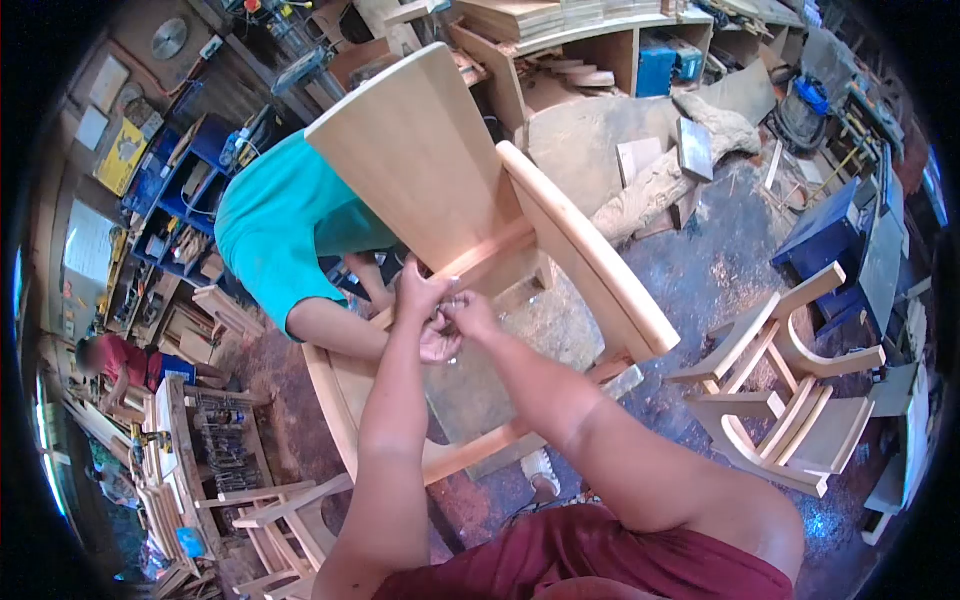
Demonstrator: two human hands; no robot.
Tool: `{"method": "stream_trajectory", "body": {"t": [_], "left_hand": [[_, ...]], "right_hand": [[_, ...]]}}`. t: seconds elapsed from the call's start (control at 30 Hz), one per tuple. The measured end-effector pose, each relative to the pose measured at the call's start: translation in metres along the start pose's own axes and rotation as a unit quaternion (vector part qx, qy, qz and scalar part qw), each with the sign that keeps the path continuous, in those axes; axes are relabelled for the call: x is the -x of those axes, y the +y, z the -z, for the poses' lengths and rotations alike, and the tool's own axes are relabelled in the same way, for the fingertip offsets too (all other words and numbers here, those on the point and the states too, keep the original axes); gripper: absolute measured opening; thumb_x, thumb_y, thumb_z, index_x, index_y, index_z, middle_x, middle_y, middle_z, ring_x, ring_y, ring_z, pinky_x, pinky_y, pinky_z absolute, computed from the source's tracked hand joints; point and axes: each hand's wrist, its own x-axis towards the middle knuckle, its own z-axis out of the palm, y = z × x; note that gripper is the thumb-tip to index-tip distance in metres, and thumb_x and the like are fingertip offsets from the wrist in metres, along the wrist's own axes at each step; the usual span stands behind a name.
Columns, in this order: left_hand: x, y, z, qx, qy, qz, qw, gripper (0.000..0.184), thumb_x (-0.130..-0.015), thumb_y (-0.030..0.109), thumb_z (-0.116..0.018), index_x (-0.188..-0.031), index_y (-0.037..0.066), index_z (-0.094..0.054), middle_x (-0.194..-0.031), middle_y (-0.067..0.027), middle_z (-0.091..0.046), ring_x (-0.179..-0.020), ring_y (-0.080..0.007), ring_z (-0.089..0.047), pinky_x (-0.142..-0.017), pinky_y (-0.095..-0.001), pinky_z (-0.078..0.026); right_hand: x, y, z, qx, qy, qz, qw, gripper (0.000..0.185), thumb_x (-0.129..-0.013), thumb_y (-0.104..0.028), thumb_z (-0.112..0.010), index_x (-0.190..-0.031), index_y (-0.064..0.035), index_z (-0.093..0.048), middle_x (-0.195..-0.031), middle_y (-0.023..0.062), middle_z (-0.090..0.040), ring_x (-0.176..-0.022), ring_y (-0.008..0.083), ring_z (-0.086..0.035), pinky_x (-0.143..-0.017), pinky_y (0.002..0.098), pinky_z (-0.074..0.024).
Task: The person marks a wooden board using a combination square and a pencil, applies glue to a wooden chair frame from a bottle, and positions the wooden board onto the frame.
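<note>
A large pale wooden chair frame (590, 250) with a broad flat back panel (420, 150) stands in front of me. My left hand (422, 292) is closed at the cross rail (490, 250), below the panel; what its fingers grip is partly hidden. Just right of it, my right hand (472, 317) has its fingers pinched together near my left thumb, on something too small to make out. A co-worker in a teal shirt (290, 220) bends over the frame from the left, one hand (438, 341) right below mine.
At the right stands another wooden chair frame (790, 390). More chair parts (285, 530) lie at the lower left, near a rack of clamps (225, 440). Behind are shelves (625, 50) with boards and blue cases. Another person (125, 365) is at the far left.
</note>
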Motion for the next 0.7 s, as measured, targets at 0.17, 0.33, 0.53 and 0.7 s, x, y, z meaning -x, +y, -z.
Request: {"method": "stream_trajectory", "body": {"t": [0.17, 0.33, 0.53, 0.7], "left_hand": [[0.0, -0.004, 0.0, -0.023, 0.0, 0.002, 1.0, 0.061, -0.061, 0.013, -0.081, -0.114, 0.0, -0.054, -0.103, -0.0165, -0.067, -0.096, -0.0255, -0.065, -0.085, -0.0348, -0.05], [-0.003, -0.023, 0.001, -0.087, 0.009, 0.028, 0.996, 0.063, -0.06, 0.018, -0.082, -0.114, 0.0, -0.055, -0.103, -0.0203, -0.066, -0.096, -0.0316, -0.065, -0.085, -0.0383, -0.05], [-0.002, -0.01, 0.004, -0.102, 0.012, 0.005, 0.995, 0.07, -0.058, 0.027, -0.084, -0.115, 0.001, -0.054, -0.105, -0.0211, -0.065, -0.099, -0.0344, -0.064, -0.085, -0.0404, -0.05], [-0.005, -0.02, 0.003, -0.118, 0.014, 0.034, 0.992, 0.073, -0.057, 0.029, -0.084, -0.117, 0.002, -0.053, -0.106, -0.0217, -0.065, -0.102, -0.035, -0.062, -0.087, -0.0415, -0.049]], "right_hand": [[0.019, -0.02, 0.001, 0.083, 0.054, 0.024, 0.995, 0.028, -0.08, -0.022, -0.074, -0.096, -0.0001, -0.065, -0.083, 0.0119, -0.069, -0.072, 0.0185, -0.065, -0.066, 0.0332, -0.0515], [0.015, -0.008, -0.006, 0.066, 0.073, 0.076, 0.992, 0.029, -0.079, -0.022, -0.075, -0.093, 0.0006, -0.065, -0.082, 0.0136, -0.068, -0.074, 0.0196, -0.064, -0.069, 0.034, -0.0504], [0.008, 0.001, -0.011, 0.067, 0.073, 0.071, 0.993, 0.026, -0.077, -0.015, -0.076, -0.091, 0.0017, -0.062, -0.079, 0.0099, -0.066, -0.071, 0.0155, -0.061, -0.066, 0.031, -0.0496], [0.005, -0.001, -0.011, 0.004, 0.041, 0.048, 0.998, 0.024, -0.076, -0.01, -0.076, -0.09, 0.0004, -0.059, -0.077, 0.0055, -0.064, -0.068, 0.0116, -0.058, -0.062, 0.0277, -0.0485]]}}
